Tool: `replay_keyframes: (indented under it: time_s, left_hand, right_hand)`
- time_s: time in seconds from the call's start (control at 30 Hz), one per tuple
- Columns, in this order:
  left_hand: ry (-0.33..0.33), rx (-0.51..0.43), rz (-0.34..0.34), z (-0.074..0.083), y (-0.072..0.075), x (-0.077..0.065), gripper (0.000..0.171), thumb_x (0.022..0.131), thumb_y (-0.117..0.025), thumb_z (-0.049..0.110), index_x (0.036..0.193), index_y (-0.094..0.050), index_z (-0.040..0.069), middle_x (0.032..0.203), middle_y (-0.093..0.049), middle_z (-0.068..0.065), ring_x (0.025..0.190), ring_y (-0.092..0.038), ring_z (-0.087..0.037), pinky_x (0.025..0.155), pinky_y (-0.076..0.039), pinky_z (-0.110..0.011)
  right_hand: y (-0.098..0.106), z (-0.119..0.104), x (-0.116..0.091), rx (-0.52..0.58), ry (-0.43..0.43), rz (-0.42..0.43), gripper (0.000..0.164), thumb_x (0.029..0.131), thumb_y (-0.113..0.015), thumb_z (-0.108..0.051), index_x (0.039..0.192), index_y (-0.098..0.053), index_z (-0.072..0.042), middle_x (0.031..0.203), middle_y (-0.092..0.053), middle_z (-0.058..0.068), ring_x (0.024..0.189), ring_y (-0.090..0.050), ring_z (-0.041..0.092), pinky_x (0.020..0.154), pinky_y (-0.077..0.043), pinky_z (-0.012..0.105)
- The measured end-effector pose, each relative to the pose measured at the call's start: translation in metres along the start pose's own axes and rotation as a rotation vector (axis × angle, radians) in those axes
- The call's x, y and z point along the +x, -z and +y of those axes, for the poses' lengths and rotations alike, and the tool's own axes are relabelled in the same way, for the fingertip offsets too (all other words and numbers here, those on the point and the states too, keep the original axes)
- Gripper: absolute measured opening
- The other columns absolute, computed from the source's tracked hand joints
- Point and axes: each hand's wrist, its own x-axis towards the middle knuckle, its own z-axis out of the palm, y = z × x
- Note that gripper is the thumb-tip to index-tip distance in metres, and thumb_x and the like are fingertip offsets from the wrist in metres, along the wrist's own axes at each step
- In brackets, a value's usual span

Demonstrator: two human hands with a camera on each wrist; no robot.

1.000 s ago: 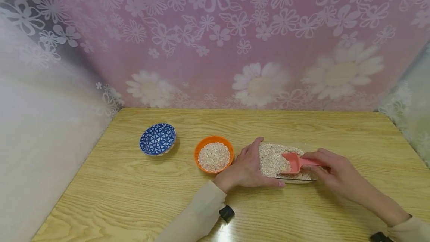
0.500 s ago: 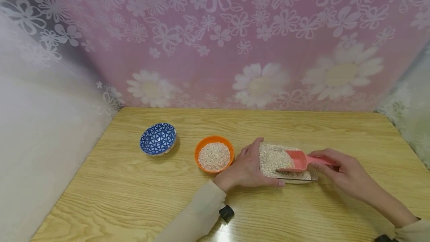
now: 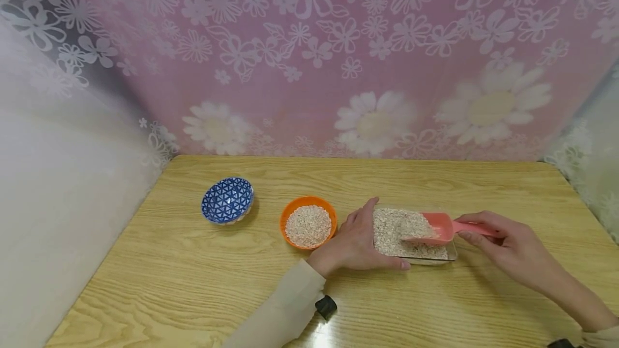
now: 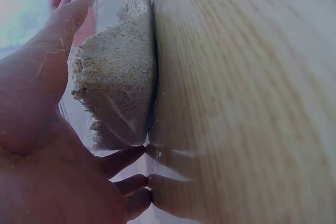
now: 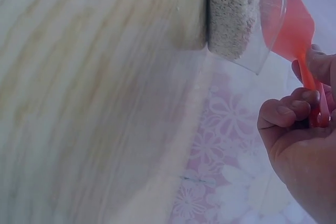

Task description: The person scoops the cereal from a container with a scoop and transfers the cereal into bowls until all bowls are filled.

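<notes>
My right hand (image 3: 510, 246) grips the handle of a pink scoop (image 3: 440, 227), fingers curled round it in the right wrist view. The scoop carries a mound of oat flakes (image 3: 384, 232) and sits over the right part of a clear rectangular container (image 5: 273, 35) filled with oats. Against the container's left end lies my left hand (image 3: 355, 243), thumb stretched along the near side and fingers spread. In the left wrist view several of its fingertips (image 4: 137, 199) rest by the table beside that end. The scoop's front edge is partly hidden by oats.
An orange bowl (image 3: 285, 219) of oats stands just left of my left hand. Farther left, a blue-and-white patterned bowl (image 3: 227, 200) sits tilted on the wooden table (image 3: 193, 278). A pink flowered curtain (image 3: 309, 58) hangs behind the table's back edge.
My right hand has drawn the scoop to the right and slightly up through the oats, and more flakes now lie in it. The left hand and both bowls have stayed in place.
</notes>
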Motion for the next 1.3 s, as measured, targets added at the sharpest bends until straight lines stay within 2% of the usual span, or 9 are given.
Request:
replay_keyframes:
  time_s: [0.27, 0.43, 0.53, 0.63, 0.77, 0.87, 1.0, 1.13, 1.3]
  left_hand:
    - [-0.001, 0.021, -0.012, 0.001, 0.001, -0.001, 0.134, 0.072, -0.08, 0.072, 0.165, 0.006, 0.027, 0.171, -0.02, 0.0, 0.156, -0.026, -0.024, 0.125, -0.031, -0.048]
    - [-0.016, 0.035, -0.004, 0.004, 0.005, -0.005, 0.133, 0.075, -0.079, 0.07, 0.165, 0.007, 0.025, 0.17, -0.02, -0.005, 0.156, -0.025, -0.025, 0.125, -0.032, -0.045]
    - [-0.039, -0.009, 0.024, 0.008, 0.011, -0.01, 0.128, 0.078, -0.078, 0.068, 0.165, 0.008, 0.028, 0.169, -0.019, -0.006, 0.154, -0.026, -0.025, 0.121, -0.038, -0.046]
    - [-0.082, -0.076, 0.063, 0.01, 0.021, -0.017, 0.118, 0.084, -0.075, 0.064, 0.164, 0.006, 0.033, 0.169, -0.018, -0.004, 0.154, -0.026, -0.024, 0.116, -0.043, -0.048]
    - [-0.142, -0.126, 0.124, 0.008, 0.038, -0.028, 0.105, 0.089, -0.073, 0.059, 0.164, -0.004, 0.036, 0.169, -0.021, 0.002, 0.154, -0.027, -0.021, 0.117, -0.042, -0.05]
    - [-0.158, -0.153, 0.174, 0.0, 0.05, -0.036, 0.096, 0.09, -0.072, 0.057, 0.162, -0.012, 0.04, 0.167, -0.026, 0.006, 0.153, -0.031, -0.018, 0.119, -0.039, -0.051]
    - [-0.175, -0.147, 0.255, -0.021, 0.064, -0.045, 0.087, 0.089, -0.073, 0.058, 0.159, -0.024, 0.042, 0.162, -0.034, 0.008, 0.149, -0.038, -0.017, 0.118, -0.041, -0.05]
    - [-0.198, -0.1, 0.338, -0.047, 0.077, -0.053, 0.083, 0.086, -0.077, 0.056, 0.156, -0.036, 0.037, 0.155, -0.043, 0.008, 0.145, -0.043, -0.018, 0.115, -0.043, -0.051]
    - [-0.163, -0.059, 0.379, -0.076, 0.085, -0.062, 0.082, 0.084, -0.08, 0.056, 0.154, -0.04, 0.037, 0.154, -0.043, 0.009, 0.146, -0.042, -0.021, 0.116, -0.041, -0.056]
  right_hand:
    - [0.007, 0.0, 0.0, -0.012, 0.004, 0.007, 0.032, 0.091, -0.073, 0.003, 0.116, -0.073, -0.016, 0.102, -0.066, -0.031, 0.078, -0.068, -0.006, 0.058, -0.048, 0.013]
    - [0.005, 0.001, -0.001, 0.047, -0.055, 0.014, 0.028, 0.093, -0.071, 0.002, 0.116, -0.073, -0.013, 0.097, -0.07, -0.028, 0.076, -0.068, -0.005, 0.056, -0.046, 0.015]
    - [0.003, 0.002, -0.002, 0.072, -0.106, 0.025, 0.025, 0.094, -0.071, -0.001, 0.117, -0.072, -0.011, 0.092, -0.073, -0.024, 0.073, -0.066, -0.004, 0.055, -0.044, 0.017]
    - [0.001, 0.002, -0.003, 0.087, -0.142, 0.036, 0.024, 0.096, -0.07, -0.004, 0.119, -0.071, -0.01, 0.085, -0.072, -0.021, 0.065, -0.057, 0.0, 0.051, -0.039, 0.022]
    - [-0.002, 0.001, -0.004, 0.147, -0.165, 0.049, 0.026, 0.098, -0.067, -0.003, 0.123, -0.069, -0.009, 0.08, -0.068, -0.015, 0.06, -0.049, 0.008, 0.048, -0.036, 0.027]
    - [-0.004, -0.002, -0.002, 0.238, -0.179, 0.048, 0.028, 0.1, -0.062, -0.001, 0.127, -0.067, -0.007, 0.077, -0.063, -0.011, 0.059, -0.048, 0.012, 0.047, -0.037, 0.029]
    - [-0.006, -0.007, 0.002, 0.345, -0.18, 0.057, 0.028, 0.102, -0.057, 0.003, 0.129, -0.064, -0.001, 0.073, -0.053, -0.007, 0.057, -0.042, 0.017, 0.046, -0.035, 0.031]
    - [-0.007, -0.012, 0.007, 0.379, -0.173, 0.078, 0.028, 0.102, -0.056, 0.004, 0.128, -0.064, 0.001, 0.075, -0.055, -0.009, 0.058, -0.042, 0.017, 0.047, -0.035, 0.032]
    - [-0.007, -0.017, 0.013, 0.437, -0.152, 0.084, 0.028, 0.101, -0.056, 0.005, 0.128, -0.064, 0.003, 0.077, -0.058, -0.009, 0.058, -0.043, 0.015, 0.047, -0.034, 0.032]
